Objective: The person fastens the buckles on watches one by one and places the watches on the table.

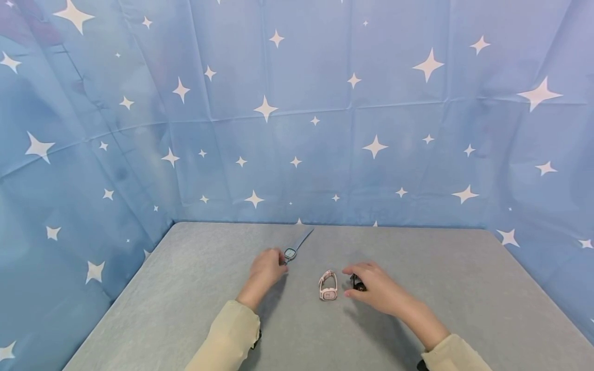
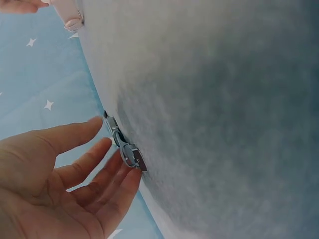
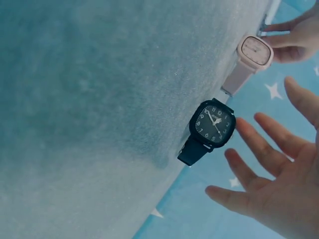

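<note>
A light blue wristwatch [image 1: 290,253] lies on the table, its strap stretched out towards the back. Beside its near end is my left hand [image 1: 267,269]; the left wrist view has the fingers loosely bent around the buckle end [image 2: 130,154], with thumb apart from fingertips. A black square-faced wristwatch [image 3: 213,124] sits on the table with its dial showing in the right wrist view. My right hand [image 1: 378,288] is spread around it, fingers apart, one fingertip at or very near its case. Between the hands stands a pink wristwatch [image 1: 329,293], its strap in a loop.
The grey table [image 1: 185,299] reaches back to a blue star-patterned cloth [image 1: 320,144], which hangs behind it and along the left side. Both forearms, in pale sleeves [image 1: 227,335], come in from the near edge.
</note>
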The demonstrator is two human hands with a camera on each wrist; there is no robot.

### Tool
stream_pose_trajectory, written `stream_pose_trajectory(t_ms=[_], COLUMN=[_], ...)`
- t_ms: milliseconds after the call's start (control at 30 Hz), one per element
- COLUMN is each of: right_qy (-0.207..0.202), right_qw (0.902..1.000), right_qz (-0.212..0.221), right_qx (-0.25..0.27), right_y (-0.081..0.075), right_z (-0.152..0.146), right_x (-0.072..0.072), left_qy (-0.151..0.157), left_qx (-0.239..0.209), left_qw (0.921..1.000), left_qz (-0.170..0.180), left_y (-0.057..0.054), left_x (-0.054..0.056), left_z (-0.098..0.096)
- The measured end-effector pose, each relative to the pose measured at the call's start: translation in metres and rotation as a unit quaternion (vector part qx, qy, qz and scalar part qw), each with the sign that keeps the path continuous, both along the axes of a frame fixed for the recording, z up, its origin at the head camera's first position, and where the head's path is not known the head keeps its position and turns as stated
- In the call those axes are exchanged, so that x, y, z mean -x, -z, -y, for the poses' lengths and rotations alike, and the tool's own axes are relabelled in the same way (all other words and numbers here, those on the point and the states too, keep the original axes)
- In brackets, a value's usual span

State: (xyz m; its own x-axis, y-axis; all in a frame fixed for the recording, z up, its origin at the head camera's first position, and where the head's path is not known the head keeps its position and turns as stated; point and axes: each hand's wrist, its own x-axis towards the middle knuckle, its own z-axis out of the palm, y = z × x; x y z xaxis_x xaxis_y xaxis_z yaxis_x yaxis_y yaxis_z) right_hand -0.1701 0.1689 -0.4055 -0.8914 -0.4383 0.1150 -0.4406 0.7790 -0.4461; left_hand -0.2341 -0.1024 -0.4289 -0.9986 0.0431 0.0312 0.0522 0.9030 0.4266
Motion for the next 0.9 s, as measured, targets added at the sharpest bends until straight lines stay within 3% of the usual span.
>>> stream_pose_trajectory(t_ms=[233, 433, 633, 900], right_qy=[-0.007, -0.005, 0.003, 0.001], right_qw=[1.0, 1.0, 0.9999, 0.9999], right_qz=[-0.001, 0.002, 0.009, 0.011], right_qx=[0.002, -0.001, 0.006, 0.006], right_y=[-0.001, -0.0023, -0.0023, -0.0015], right_z=[-0.0008, -0.0012, -0.0012, -0.0028], right_x=[-0.0024, -0.0043, -0.005, -0.0061], left_qy=[0.006, -0.011, 0.002, 0.039], left_qx=[0.029, 0.022, -0.035, -0.145], left_qw=[0.9996, 0.9993, 0.9975, 0.9865], left_qz=[0.0, 0.029, 0.062, 0.065], left_y=[0.002, 0.0028, 0.0012, 0.0015], left_x=[0.0018, 0.004, 0.0029, 0.0006], left_z=[0.0014, 0.0016, 0.0043, 0.0076])
